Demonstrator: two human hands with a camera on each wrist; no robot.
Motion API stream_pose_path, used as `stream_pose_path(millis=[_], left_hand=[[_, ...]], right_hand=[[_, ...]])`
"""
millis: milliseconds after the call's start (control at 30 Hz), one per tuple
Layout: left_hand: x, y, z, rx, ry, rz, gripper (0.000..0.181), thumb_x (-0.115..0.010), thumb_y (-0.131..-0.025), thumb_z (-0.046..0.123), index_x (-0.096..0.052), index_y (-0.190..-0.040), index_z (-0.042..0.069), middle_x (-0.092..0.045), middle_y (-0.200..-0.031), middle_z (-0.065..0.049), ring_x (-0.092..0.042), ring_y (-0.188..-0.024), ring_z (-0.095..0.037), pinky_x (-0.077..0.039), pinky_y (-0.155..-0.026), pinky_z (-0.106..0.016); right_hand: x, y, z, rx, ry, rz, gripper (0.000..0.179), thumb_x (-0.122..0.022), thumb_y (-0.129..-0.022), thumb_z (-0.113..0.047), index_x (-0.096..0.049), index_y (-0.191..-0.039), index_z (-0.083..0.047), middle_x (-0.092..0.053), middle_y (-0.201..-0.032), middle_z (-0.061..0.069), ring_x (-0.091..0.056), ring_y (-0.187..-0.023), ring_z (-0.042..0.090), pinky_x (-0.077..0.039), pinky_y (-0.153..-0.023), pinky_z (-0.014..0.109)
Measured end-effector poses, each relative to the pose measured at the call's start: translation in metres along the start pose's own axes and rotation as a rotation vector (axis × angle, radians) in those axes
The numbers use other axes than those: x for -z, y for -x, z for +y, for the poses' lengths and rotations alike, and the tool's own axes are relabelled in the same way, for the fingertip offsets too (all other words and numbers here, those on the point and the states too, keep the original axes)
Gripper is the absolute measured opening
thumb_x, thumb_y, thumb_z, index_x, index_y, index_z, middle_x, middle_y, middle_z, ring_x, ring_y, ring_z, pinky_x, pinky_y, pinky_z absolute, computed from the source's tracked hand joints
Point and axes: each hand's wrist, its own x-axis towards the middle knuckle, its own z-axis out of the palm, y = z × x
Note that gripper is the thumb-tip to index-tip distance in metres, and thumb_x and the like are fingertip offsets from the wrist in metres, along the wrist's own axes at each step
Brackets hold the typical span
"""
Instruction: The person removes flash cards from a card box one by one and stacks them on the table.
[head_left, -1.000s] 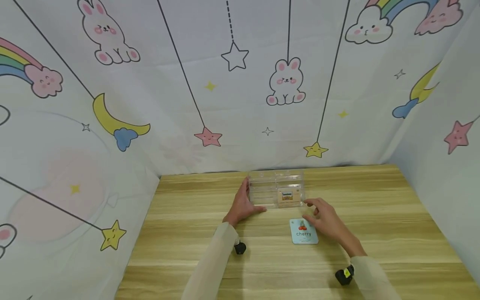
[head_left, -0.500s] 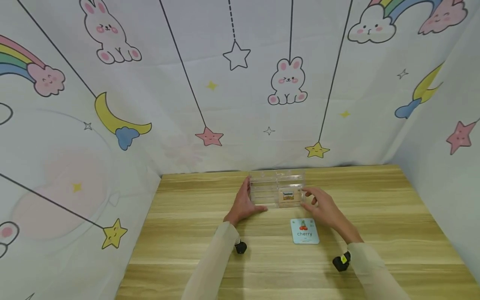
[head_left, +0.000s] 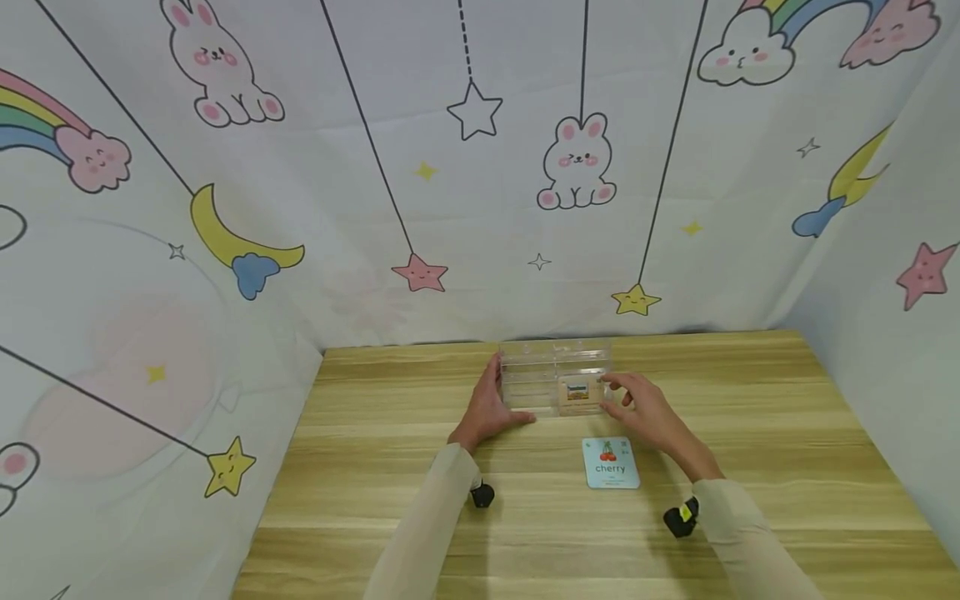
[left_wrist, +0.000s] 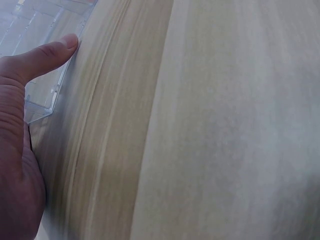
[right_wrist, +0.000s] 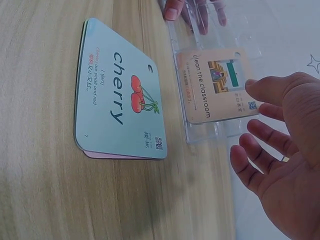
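A clear plastic box (head_left: 528, 390) with compartments stands at the table's back edge. My left hand (head_left: 487, 410) holds its left side, the thumb (left_wrist: 52, 54) lying along the front edge. A pale orange card reading "clean the classroom" (right_wrist: 205, 90) sits in the box's front right compartment. My right hand (head_left: 651, 418) is at the card's right side with fingers spread and relaxed. In the right wrist view its thumb tip (right_wrist: 257, 90) overlaps the card's edge; contact is unclear. In front of the box lies a small stack of light blue cards, "cherry" on top (head_left: 611, 462).
The wooden table (head_left: 375, 500) meets a white cloth backdrop (head_left: 480, 217) printed with rabbits, stars and moons right behind the box. Cloth walls also stand on the left and right. A small black camera (head_left: 681, 518) is worn on each wrist.
My right hand has moved up and slightly left, from beside the cherry card to the box's right side. The left hand and the box have stayed in place.
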Motion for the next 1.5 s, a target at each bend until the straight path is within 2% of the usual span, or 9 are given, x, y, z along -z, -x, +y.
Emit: stream_pose_path(millis=[133,567,867,1167,1367,1500], left_hand=[[0.0,-0.001,0.001,0.008,-0.001,-0.004,0.137,-0.1,-0.069,0.029,-0.006,-0.168,0.017,-0.019,-0.171,-0.009,-0.025,-0.155,-0.022,-0.03,-0.121,-0.031],[0.0,-0.002,-0.004,0.002,0.016,0.002,0.137,-0.101,-0.069,0.028,-0.006,-0.168,0.017,-0.021,-0.17,-0.011,-0.026,-0.154,-0.022,-0.03,-0.121,-0.032],[0.0,-0.001,-0.003,-0.015,0.006,0.008,0.137,-0.101,-0.068,0.028,-0.007,-0.167,0.013,-0.021,-0.169,-0.014,-0.027,-0.154,-0.026,-0.032,-0.121,-0.036],[0.001,0.0,0.0,-0.019,-0.013,0.008,0.137,-0.1,-0.069,0.029,-0.007,-0.168,0.011,-0.021,-0.169,-0.011,-0.027,-0.154,-0.022,-0.032,-0.121,-0.033],[0.001,0.0,0.001,-0.015,-0.006,0.006,0.137,-0.1,-0.069,0.027,-0.007,-0.167,0.011,-0.021,-0.17,-0.012,-0.027,-0.154,-0.023,-0.032,-0.121,-0.034],[0.001,0.0,0.0,-0.011,-0.01,0.006,0.137,-0.1,-0.069,0.028,-0.007,-0.167,0.012,-0.022,-0.169,-0.013,-0.027,-0.154,-0.023,-0.031,-0.121,-0.033]], right_hand=[[0.001,-0.001,0.0,-0.002,0.004,0.001,0.044,-0.073,-0.098,-0.013,-0.061,-0.137,0.004,-0.064,-0.12,0.023,-0.053,-0.083,0.018,-0.047,-0.072,0.037],[-0.002,0.001,-0.002,-0.006,-0.026,0.025,0.042,-0.074,-0.097,-0.01,-0.061,-0.135,0.003,-0.065,-0.125,0.022,-0.06,-0.088,0.026,-0.053,-0.077,0.041],[-0.003,0.003,-0.001,-0.015,-0.027,0.03,0.038,-0.074,-0.098,-0.011,-0.062,-0.132,0.001,-0.066,-0.127,0.021,-0.062,-0.092,0.028,-0.054,-0.077,0.043],[-0.005,0.004,0.0,-0.039,-0.106,0.026,0.03,-0.073,-0.099,-0.01,-0.061,-0.125,-0.002,-0.064,-0.126,0.018,-0.064,-0.099,0.03,-0.058,-0.076,0.041],[-0.01,0.002,0.002,0.049,-0.083,0.026,0.015,-0.073,-0.098,-0.009,-0.068,-0.112,-0.006,-0.069,-0.114,0.01,-0.066,-0.097,0.03,-0.059,-0.079,0.048],[-0.013,-0.001,0.004,0.076,-0.071,0.014,0.013,-0.073,-0.098,-0.01,-0.072,-0.111,-0.008,-0.071,-0.113,0.007,-0.066,-0.097,0.028,-0.057,-0.083,0.05]])
